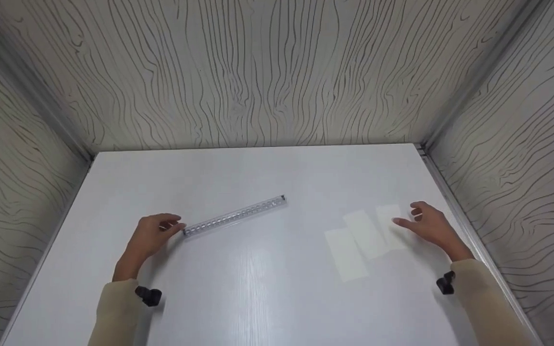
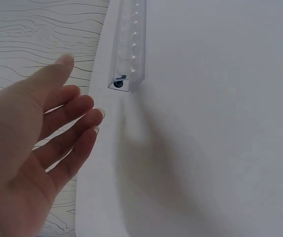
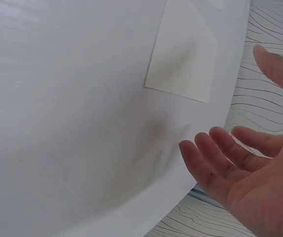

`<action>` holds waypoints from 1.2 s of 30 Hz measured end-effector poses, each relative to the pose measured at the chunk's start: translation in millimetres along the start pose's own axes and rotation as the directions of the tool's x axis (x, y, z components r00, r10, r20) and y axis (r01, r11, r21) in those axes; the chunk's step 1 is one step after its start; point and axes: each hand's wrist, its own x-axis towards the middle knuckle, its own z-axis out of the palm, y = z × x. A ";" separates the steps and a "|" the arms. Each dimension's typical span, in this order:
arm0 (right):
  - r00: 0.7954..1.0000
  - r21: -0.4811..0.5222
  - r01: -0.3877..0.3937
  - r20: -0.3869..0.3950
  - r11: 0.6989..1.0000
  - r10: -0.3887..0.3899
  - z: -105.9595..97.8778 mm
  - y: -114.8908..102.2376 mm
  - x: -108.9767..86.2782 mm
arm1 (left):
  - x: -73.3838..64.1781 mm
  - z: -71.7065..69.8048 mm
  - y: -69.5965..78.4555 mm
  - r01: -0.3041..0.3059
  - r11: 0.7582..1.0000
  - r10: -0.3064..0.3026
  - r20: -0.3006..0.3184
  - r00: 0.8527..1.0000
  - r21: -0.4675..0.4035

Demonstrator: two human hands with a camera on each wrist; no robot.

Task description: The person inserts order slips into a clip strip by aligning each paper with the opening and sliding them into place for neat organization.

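Near the middle of the glossy white worktop (image 1: pixel 200 298) lies a clear plastic tube (image 1: pixel 234 216), straight-edged and lined with rounded bumps, its far end towards two o'clock. Just beside its eight o'clock end, the left hand (image 1: pixel 151 234) holds nothing, thumb and fingers apart. At three o'clock, thin cream rectangles (image 1: pixel 366 235) lie near the right hand (image 1: pixel 432 227), likewise loosely parted. Line-grained panels (image 1: pixel 277 72) stand at nine, twelve and three.
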 end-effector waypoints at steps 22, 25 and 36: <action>0.998 -0.021 -0.063 -0.027 0.998 0.062 29.0 -3.5 0.7 | -12.9 20.8 -10.4 -0.013 1.000 0.013 -0.005 1.000 -0.015; 0.995 -0.018 -0.093 -0.025 0.995 0.093 29.6 -2.1 -1.0 | -11.2 23.0 -9.7 -0.044 0.999 0.044 -0.019 0.999 0.001; 0.986 -0.015 -0.166 -0.001 0.986 0.166 28.5 -4.1 -5.6 | -12.8 30.9 0.1 -0.105 0.978 0.113 -0.033 0.993 0.182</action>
